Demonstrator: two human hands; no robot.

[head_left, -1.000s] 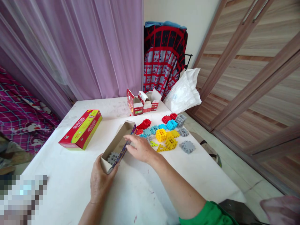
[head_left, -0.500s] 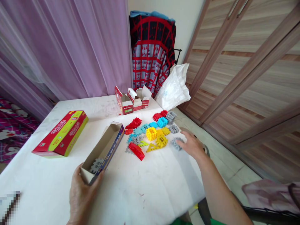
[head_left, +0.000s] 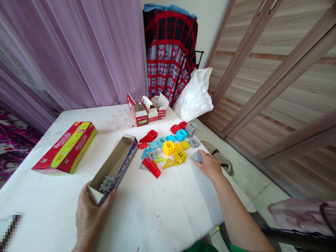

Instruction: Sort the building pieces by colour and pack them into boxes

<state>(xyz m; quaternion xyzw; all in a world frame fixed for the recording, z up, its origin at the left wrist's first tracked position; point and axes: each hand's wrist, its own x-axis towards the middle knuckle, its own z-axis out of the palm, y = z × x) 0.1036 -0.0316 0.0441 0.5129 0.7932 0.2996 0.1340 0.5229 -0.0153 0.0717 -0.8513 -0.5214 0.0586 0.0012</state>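
Near the left edge of the counter (head_left: 149, 224) lies a red-and-yellow carton (head_left: 65, 148). The left hand (head_left: 90, 217) grips the open box (head_left: 111, 164) by its near end; a steady, light hold should avoid crushing the cardboard. By the right edge, the right hand (head_left: 211, 168) touches a grey block (head_left: 197, 157), grip closure unclear; pinching opposite sides seems surest.

We see notched, plastic-looking building pieces in red, blue, yellow and grey (head_left: 168, 148), and a glossy curved red plastic piece (head_left: 151, 168). The long open box (head_left: 111, 164) looks like cardboard, matt inside. We also see a crinkled white bag (head_left: 194, 96), soft purple cloth curtains (head_left: 99, 52) and smooth, wood-grained cabinet doors (head_left: 265, 77).
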